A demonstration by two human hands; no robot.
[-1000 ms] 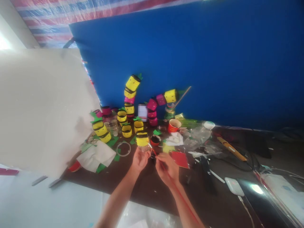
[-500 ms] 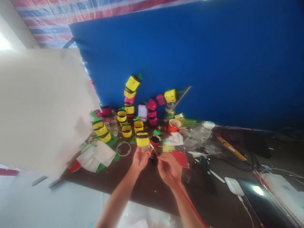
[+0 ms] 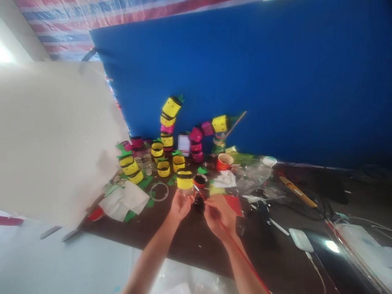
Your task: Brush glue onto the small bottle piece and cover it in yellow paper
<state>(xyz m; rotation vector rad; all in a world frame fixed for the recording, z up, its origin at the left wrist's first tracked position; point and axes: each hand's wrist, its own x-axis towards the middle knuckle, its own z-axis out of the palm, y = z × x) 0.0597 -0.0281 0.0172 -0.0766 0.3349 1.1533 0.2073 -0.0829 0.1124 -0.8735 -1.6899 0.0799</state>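
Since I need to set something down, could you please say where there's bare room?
Mostly bare tabletop shows between the left forearm and right forearm, and between the left forearm and white paper. Farther back, yellow containers and the red cup crowd it.

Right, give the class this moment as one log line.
left hand: holds round yellow, black-rimmed cup; right hand: holds slim red-handled brush, tip by cup; nearby: round red pot, dark inside

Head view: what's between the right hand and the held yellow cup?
The red paintbrush, running from the right hand toward the held yellow cup; head view shows it. Tip contact is too blurred to tell.
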